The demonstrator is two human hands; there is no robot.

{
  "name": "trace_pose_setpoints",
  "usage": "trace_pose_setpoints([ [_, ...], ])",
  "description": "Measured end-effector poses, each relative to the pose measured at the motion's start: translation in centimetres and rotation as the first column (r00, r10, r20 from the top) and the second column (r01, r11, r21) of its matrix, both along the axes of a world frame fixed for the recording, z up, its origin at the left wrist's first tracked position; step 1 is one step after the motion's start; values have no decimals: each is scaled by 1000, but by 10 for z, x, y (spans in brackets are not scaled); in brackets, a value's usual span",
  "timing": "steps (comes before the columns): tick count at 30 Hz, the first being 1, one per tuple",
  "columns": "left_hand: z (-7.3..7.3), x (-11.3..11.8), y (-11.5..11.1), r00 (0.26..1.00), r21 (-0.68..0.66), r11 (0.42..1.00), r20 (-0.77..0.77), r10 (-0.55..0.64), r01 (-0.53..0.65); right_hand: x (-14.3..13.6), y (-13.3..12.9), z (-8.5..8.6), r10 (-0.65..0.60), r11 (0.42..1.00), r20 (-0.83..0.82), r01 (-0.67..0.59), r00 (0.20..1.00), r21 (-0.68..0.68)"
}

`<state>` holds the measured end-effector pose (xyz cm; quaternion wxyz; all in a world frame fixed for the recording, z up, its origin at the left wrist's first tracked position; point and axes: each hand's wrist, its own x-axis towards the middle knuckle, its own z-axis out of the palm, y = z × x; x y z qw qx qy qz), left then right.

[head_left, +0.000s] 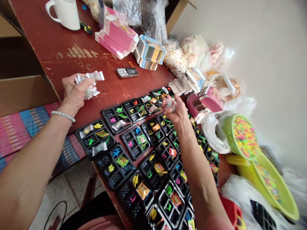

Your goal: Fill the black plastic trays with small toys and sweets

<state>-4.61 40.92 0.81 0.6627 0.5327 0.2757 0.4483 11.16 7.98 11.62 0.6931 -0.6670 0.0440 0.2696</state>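
My left hand [75,91], with a beaded bracelet on its wrist, is closed round a bunch of small white wrapped packets [92,86] above the bare tabletop at the left. Over the far rows of black trays, my right hand [174,108] is palm up, fingers curled round a clear-wrapped packet [170,104]. Black compartment trays [135,150] cover the front of the table, holding small coloured plastic figures and shiny sachets. White packets lie in the leftmost tray [94,139] and in the tray [116,118] beside it.
A white mug [68,16], a cutter [85,27] and a phone [127,72] lie on the red table [79,64]. Stacks of folded cartons [150,52] and plastic bags [196,48] line the back. Green basins [283,188] with coloured pieces stand right. Pink and blue boxes [31,124] are below left.
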Motion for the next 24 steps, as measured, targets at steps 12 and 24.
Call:
trace_pose_setpoints([
  [12,-2,-1,0,1000,31,999,5,-24,24,-39,60,-18,352,934,232,-322,907,-157],
  [24,-2,1,1,999,-5,1000,39,-31,31,-32,101,-44,584,764,306,-381,752,-521],
])
